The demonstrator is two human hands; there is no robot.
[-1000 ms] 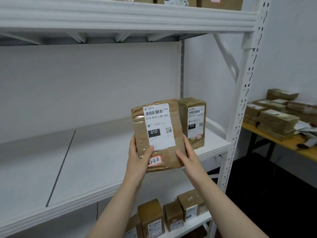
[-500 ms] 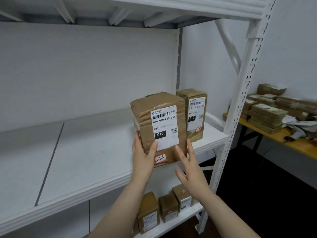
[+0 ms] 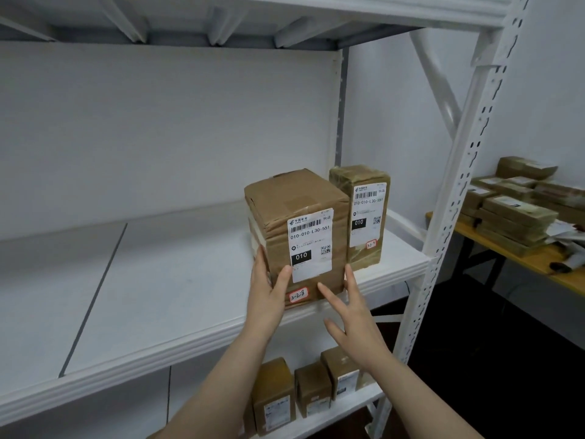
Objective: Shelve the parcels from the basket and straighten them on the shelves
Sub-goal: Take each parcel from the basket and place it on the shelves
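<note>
The left hand (image 3: 266, 299) grips the parcel (image 3: 297, 198) – thumb on the front face, fingers round the left side. The right hand (image 3: 354, 315) has its fingers spread straight, tips at the parcel's lower right edge. The parcel stands upright at the shelf (image 3: 177, 296) front – just beside a second parcel (image 3: 364, 217).

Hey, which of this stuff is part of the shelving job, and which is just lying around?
Job: parcel marked 3-2-8, left hand gripping it, right hand touching it, neighbouring parcel, middle shelf, lower-shelf parcels.
Lying about: stacked parcels, side table.

Creased brown cardboard parcel (image 3: 296, 223), matt white metal shelf (image 3: 177, 286).
</note>
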